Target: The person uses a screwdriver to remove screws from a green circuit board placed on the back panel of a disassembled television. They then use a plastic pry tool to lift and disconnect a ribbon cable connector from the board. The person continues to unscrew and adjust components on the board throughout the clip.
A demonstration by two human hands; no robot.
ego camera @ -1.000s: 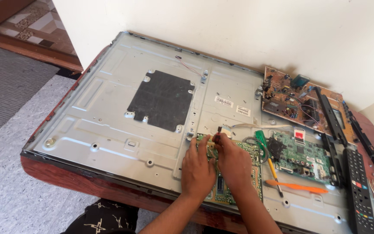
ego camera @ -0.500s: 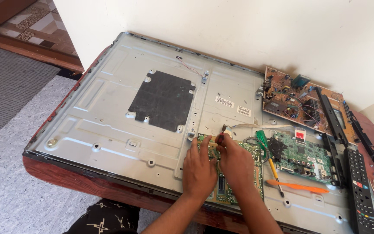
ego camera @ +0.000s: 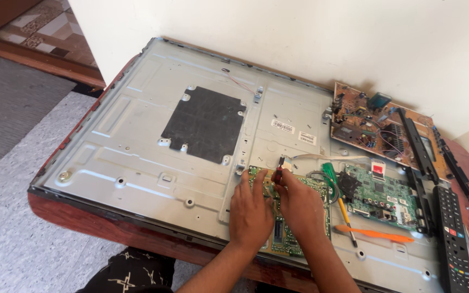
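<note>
1. Two hands work side by side on a small green circuit board (ego camera: 283, 239) at the near edge of a grey metal TV back panel (ego camera: 137, 157), which lies flat on a red-brown counter (ego camera: 82, 220).
2. Left hand (ego camera: 251, 211): palm down, flat on the board's left part, fingers stretched forward and slightly spread, tips near the board's far edge. Grip holds nothing that I can see; it just presses down.
3. Right hand (ego camera: 299, 203): knuckles up, wrist low over the board, thumb and forefinger pinched together on a small dark connector (ego camera: 279, 174) at the board's far edge. A flat ribbon cable (ego camera: 321, 157) runs from just past that spot off to the right.
4. Both forearms come in from the bottom edge, angled up and left, nearly parallel, hands touching or almost so.
5. Just right of the right hand: green-handled screwdriver (ego camera: 329, 176), yellow-handled tool (ego camera: 346, 214), orange pry tool (ego camera: 375, 234), all lying on the panel.
6. Further right: larger green main board (ego camera: 381, 192), brown power board (ego camera: 365, 122) behind it, black remote (ego camera: 451, 233) at the counter's right end.
</note>
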